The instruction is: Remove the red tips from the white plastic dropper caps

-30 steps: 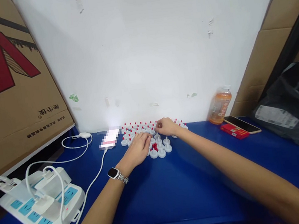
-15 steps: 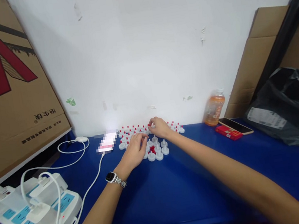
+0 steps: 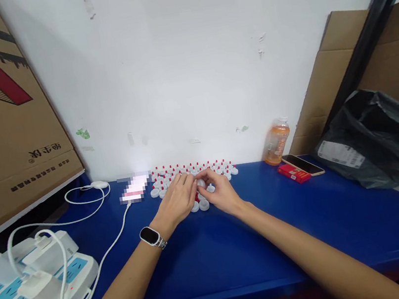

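Note:
My right hand [image 3: 220,191] is closed on a white plastic nozzle cap [image 3: 200,183], its thumb and index finger round the cap's edge. My left hand [image 3: 179,196] meets it from the other side, fingers curled together at the same cap; what its fingertips grip is hidden. Just below my hands stand a few white nozzle caps without red tips [image 3: 204,205]. Small red tips [image 3: 197,198] lie among them, partly covered by my fingers. Behind my hands, rows of white nozzle caps with red tips [image 3: 178,168] stand upright along the wall.
A pixelated lit phone [image 3: 135,186] lies at left on a charging cable, near a white power strip [image 3: 43,287]. To the right are an orange drink bottle [image 3: 277,143], a red box [image 3: 293,173], another phone [image 3: 304,163] and a dark plastic bag [image 3: 374,143]. Cardboard stands at both sides.
My right hand has come back from the rows by the wall and now meets my left hand at a white cap. My left hand has shifted slightly. The camera view has turned a little.

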Motion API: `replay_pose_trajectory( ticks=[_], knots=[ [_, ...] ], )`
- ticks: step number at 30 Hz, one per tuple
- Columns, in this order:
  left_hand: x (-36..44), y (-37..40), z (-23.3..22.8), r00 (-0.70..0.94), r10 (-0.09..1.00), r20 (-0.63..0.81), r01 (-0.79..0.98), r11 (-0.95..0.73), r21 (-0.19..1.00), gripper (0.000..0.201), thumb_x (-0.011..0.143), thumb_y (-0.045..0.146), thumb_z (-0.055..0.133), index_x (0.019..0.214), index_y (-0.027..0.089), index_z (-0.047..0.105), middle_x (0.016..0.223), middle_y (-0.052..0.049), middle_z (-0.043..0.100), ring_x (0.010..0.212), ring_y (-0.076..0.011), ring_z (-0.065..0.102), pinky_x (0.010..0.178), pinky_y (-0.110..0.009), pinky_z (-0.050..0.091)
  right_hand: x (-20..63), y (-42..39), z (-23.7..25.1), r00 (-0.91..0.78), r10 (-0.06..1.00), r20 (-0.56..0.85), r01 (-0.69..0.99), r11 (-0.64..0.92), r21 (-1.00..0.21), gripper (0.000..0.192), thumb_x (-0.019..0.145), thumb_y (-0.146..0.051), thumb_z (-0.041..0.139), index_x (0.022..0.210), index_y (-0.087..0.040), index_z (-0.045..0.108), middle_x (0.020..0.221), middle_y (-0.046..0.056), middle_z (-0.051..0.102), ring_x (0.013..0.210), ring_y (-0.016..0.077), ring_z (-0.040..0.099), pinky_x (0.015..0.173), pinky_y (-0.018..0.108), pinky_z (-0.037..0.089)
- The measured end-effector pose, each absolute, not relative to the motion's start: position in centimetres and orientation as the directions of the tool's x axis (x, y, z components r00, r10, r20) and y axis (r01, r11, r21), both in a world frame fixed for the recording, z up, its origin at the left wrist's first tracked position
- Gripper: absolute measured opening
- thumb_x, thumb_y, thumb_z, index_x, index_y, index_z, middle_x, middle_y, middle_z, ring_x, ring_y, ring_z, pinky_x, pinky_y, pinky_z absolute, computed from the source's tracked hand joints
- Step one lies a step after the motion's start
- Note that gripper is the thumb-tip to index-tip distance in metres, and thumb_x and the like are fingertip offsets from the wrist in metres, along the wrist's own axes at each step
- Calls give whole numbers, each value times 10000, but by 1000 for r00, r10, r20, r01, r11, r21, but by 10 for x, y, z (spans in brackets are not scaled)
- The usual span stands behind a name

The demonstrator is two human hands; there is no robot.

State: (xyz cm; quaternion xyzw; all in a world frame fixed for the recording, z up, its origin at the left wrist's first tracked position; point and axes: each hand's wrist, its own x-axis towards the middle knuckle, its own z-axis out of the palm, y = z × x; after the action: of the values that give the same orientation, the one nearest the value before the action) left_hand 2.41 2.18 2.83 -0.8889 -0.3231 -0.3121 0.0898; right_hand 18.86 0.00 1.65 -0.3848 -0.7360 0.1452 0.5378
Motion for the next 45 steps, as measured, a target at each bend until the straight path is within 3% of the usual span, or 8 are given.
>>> replay_pose_trajectory(
  ticks=[3, 8, 14, 19, 23, 26, 37, 45],
  knots=[
    [22, 22, 31, 571, 523, 634, 621, -779, 83, 264, 1031, 240, 264, 860, 205, 462, 842, -49, 533, 854, -225, 478, 775, -369, 420, 189, -2, 21, -161, 682, 713, 460, 691, -557, 189, 843, -176, 548, 1024, -200, 595, 911, 22, 653, 799, 158, 607, 773, 294, 495],
    [15, 30, 32, 279, 674, 684, 631, -666, 398, 338, 1047, 325, 229, 801, 218, 434, 793, -32, 520, 799, -204, 495, 764, -364, 424, 207, 5, 26, -43, 627, 778, 604, 637, -479, 158, 836, -152, 537, 961, -199, 622, 954, 54, 654, 840, 189, 597, 801, 330, 478],
    [11, 46, 14, 568, 645, 511, 583, -754, 303, 359, 1018, 385, 346, 890, 203, 627, 953, -65, 557, 967, -232, 492, 921, -416, 425, 210, 11, 25, 29, 691, 722, 573, 580, -579, 129, 838, -214, 571, 929, -213, 662, 1002, 48, 685, 944, 206, 625, 817, 336, 491],
    [4, 47, 14, 535, 682, 498, 586, -725, 363, 395, 1018, 421, 328, 1038, 216, 666, 972, -69, 558, 999, -235, 500, 964, -437, 418, 210, 16, 23, 22, 719, 695, 654, 515, -554, 112, 804, -263, 627, 872, -204, 692, 972, 68, 623, 922, 212, 597, 814, 352, 481],
    [-9, 49, 20, 486, 710, 510, 580, -698, 419, 390, 1013, 430, 341, 1013, 226, 673, 966, -60, 570, 1009, -227, 517, 968, -419, 416, 205, 31, 26, -32, 794, 607, 629, 488, -605, 106, 803, -241, 609, 851, -189, 687, 761, 14, 646, 681, 152, 579, 676, 286, 466],
    [-19, 55, 21, 441, 725, 529, 609, -675, 418, 371, 1008, 422, 359, 978, 228, 674, 950, -56, 583, 1001, -230, 519, 938, -408, 424, 192, 51, 29, -92, 816, 571, 607, 501, -618, 103, 805, -213, 596, 839, -181, 687, 752, 10, 687, 709, 143, 619, 687, 255, 467],
    [-40, 66, 13, 397, 745, 536, 742, -604, 290, 243, 965, 319, 434, 922, 200, 641, 916, -73, 590, 930, -254, 520, 858, -421, 441, 159, 103, 26, -404, 871, 279, 842, 473, -258, 122, 770, -222, 622, 686, -212, 711, 713, 30, 714, 719, 197, 638, 717, 300, 427],
    [-48, 67, 14, 350, 785, 511, 778, -547, 309, 196, 939, 256, 457, 937, 199, 644, 948, -83, 613, 968, -271, 533, 877, -435, 446, 142, 105, 24, -397, 846, 356, 862, 477, -172, 215, 727, -395, 729, 868, -235, 762, 971, 113, 682, 1015, 309, 552, 904, 460, 393]
  ],
)
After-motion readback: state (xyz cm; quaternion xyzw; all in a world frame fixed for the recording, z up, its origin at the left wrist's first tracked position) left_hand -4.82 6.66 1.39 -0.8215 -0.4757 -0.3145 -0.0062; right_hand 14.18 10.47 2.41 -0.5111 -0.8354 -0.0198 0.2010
